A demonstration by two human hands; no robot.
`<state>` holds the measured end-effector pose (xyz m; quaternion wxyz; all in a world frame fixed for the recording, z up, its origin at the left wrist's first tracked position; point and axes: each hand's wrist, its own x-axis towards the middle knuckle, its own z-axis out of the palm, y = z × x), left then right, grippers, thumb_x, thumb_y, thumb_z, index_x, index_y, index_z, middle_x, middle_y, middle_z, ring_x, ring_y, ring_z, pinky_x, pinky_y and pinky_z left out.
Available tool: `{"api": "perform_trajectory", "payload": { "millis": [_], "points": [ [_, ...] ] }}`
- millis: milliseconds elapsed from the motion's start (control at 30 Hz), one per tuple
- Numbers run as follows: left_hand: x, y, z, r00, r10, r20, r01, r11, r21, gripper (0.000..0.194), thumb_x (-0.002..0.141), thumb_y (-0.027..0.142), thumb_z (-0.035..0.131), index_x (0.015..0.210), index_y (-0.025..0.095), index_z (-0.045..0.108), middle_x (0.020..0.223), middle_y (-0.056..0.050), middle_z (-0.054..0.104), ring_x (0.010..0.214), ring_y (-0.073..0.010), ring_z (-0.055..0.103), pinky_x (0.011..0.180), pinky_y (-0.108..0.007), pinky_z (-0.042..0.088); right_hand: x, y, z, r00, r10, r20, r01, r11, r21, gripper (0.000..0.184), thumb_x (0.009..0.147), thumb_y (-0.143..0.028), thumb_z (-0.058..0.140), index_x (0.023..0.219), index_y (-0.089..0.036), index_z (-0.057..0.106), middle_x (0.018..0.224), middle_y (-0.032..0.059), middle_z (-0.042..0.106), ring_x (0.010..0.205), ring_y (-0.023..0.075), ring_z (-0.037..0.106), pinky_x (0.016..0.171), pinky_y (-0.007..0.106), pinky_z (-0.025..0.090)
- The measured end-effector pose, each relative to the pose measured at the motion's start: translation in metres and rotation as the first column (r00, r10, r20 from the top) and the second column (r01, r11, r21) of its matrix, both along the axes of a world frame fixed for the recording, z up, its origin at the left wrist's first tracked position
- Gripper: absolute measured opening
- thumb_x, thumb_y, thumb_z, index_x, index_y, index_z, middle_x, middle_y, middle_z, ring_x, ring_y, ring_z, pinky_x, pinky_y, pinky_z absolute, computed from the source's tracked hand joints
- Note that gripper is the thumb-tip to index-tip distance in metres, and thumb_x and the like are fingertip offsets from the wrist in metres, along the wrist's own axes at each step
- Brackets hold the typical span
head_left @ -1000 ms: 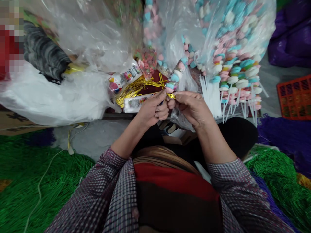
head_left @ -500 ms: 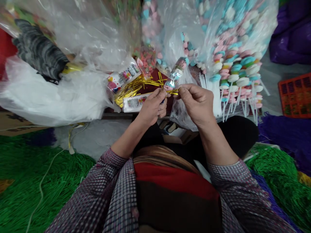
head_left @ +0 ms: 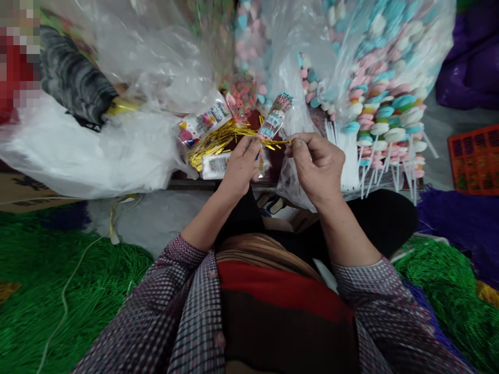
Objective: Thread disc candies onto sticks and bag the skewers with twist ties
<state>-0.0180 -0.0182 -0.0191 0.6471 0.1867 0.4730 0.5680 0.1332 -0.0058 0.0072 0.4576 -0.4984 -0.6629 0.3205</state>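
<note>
My left hand (head_left: 240, 167) is closed round the lower end of a small bagged candy stick (head_left: 274, 117), which points up and away from me. My right hand (head_left: 316, 165) pinches one end of a gold twist tie (head_left: 277, 142) that stretches across to my left fingers at the neck of the bag. A loose heap of gold twist ties (head_left: 218, 140) lies just left of my hands, beside printed wrappers (head_left: 206, 122).
Clear bags of pink, blue and white candy sticks (head_left: 382, 111) fill the upper right, their white stems pointing toward me. Crumpled clear and white plastic (head_left: 97, 145) lies to the left. Green strands (head_left: 42, 280) and purple strands (head_left: 463, 218) cover the floor. An orange crate (head_left: 473, 158) stands far right.
My right hand has pulled away from the left, drawing the gold tie out straight. The bagged candy stick has tilted more upright and moved slightly away from me.
</note>
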Motion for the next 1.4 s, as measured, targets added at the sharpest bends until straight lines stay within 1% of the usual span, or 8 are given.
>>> {"api": "perform_trajectory", "payload": {
  "millis": [167,333,467,633,800,900,1200,1400],
  "points": [
    [-0.002,0.002,0.000,0.999,0.018,0.038,-0.018,1.000,-0.021,0.033,0.092,0.052,0.075,0.092,0.024,0.056,0.057,0.012,0.037,0.037,-0.0014,0.027,0.040,-0.019,0.020,-0.001,0.001,-0.005,0.994,0.032,-0.109,-0.041,0.996,-0.078,0.031,0.095,-0.054,0.068,0.083,-0.025,0.073,0.074,-0.0010,0.069,0.073,0.0154,0.066,0.081,0.035,0.057],
    [-0.008,0.008,-0.003,0.997,0.047,0.069,-0.044,0.998,-0.045,0.036,0.098,0.048,0.068,0.081,0.023,0.048,0.049,0.013,0.030,0.033,-0.0024,0.021,0.038,-0.019,0.019,0.003,0.020,-0.009,0.952,-0.150,-0.267,0.173,0.983,0.066,0.033,0.098,-0.054,0.063,0.084,-0.025,0.071,0.067,-0.0031,0.063,0.061,0.0136,0.060,0.070,0.033,0.055],
    [-0.012,0.008,0.003,0.997,0.006,0.077,-0.004,1.000,-0.020,0.036,0.103,0.050,0.059,0.081,0.023,0.048,0.046,0.014,0.026,0.031,-0.0034,0.021,0.037,-0.018,0.016,0.009,0.050,-0.035,0.976,-0.220,-0.007,0.219,0.969,0.118,0.028,0.102,-0.045,0.055,0.095,-0.024,0.073,0.077,0.0022,0.071,0.068,0.0184,0.066,0.074,0.040,0.059],
    [-0.009,0.001,0.011,1.000,0.015,-0.013,-0.015,1.000,-0.023,0.046,0.092,0.065,0.067,0.080,0.023,0.052,0.047,0.014,0.026,0.033,-0.0027,0.022,0.037,-0.019,0.018,0.006,0.049,-0.055,0.905,-0.075,0.420,-0.012,0.979,0.203,0.034,0.102,-0.038,0.054,0.130,-0.026,0.068,0.116,0.0113,0.076,0.107,0.0283,0.073,0.100,0.051,0.057],
    [-0.003,0.001,0.013,1.000,-0.012,0.011,0.013,0.998,-0.069,0.045,0.091,0.060,0.072,0.078,0.022,0.052,0.046,0.014,0.025,0.034,-0.0027,0.022,0.038,-0.020,0.021,-0.002,0.015,-0.033,0.908,0.012,0.420,-0.166,0.928,0.333,0.034,0.106,-0.033,0.045,0.132,-0.033,0.066,0.129,0.0081,0.071,0.127,0.0286,0.065,0.110,0.055,0.050],
    [0.003,0.001,0.014,0.997,-0.048,0.052,0.052,0.996,-0.079,0.046,0.094,0.058,0.070,0.076,0.022,0.048,0.046,0.014,0.026,0.033,-0.0022,0.023,0.037,-0.019,0.022,-0.007,0.010,-0.034,0.887,0.059,0.457,-0.247,0.898,0.364,0.028,0.106,-0.033,0.049,0.125,-0.032,0.069,0.121,0.0063,0.072,0.117,0.0265,0.067,0.106,0.052,0.051],
    [0.007,-0.005,0.024,0.969,-0.093,0.230,0.110,0.992,-0.063,0.030,0.104,0.042,0.060,0.083,0.021,0.051,0.046,0.014,0.030,0.031,-0.0019,0.024,0.038,-0.015,0.023,-0.005,0.027,-0.048,0.863,-0.093,0.496,-0.207,0.830,0.518,0.027,0.109,-0.034,0.045,0.112,-0.031,0.072,0.094,0.0033,0.071,0.087,0.0205,0.064,0.091,0.045,0.051],
    [0.011,-0.007,0.030,0.952,-0.025,0.304,0.056,0.994,-0.094,0.026,0.106,0.040,0.057,0.088,0.022,0.055,0.046,0.014,0.030,0.032,-0.0024,0.024,0.039,-0.015,0.026,-0.013,0.027,-0.044,0.875,-0.070,0.478,-0.138,0.912,0.385,0.026,0.107,-0.041,0.049,0.107,-0.028,0.071,0.092,0.0064,0.072,0.093,0.0241,0.068,0.096,0.049,0.053]
  ]
}}
